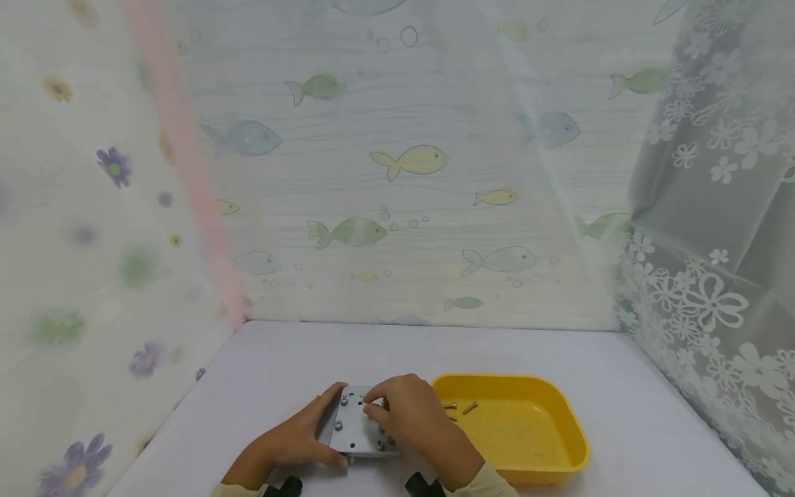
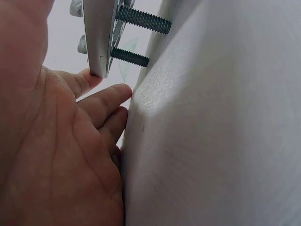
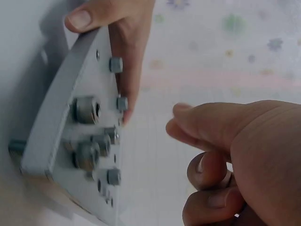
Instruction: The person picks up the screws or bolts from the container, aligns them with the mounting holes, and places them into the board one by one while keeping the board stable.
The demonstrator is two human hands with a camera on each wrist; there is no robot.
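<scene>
A light grey metal plate has several socket-head bolts standing in it, along with small bare holes. My left hand grips the plate from the left side, thumb at the near edge and a finger at the far corner. In the left wrist view, threaded bolt ends stick out under the plate, and the lower fingers reach down to the table. Over the plate's far right part hovers my right hand, thumb and index fingertips close together. The right wrist view shows nothing between those fingertips; its other fingers are curled.
A yellow tray stands right of the plate, with several loose bolts at its left side. White cloth covers the table. A fish-print curtain hangs behind, with a flowered one left and lace right.
</scene>
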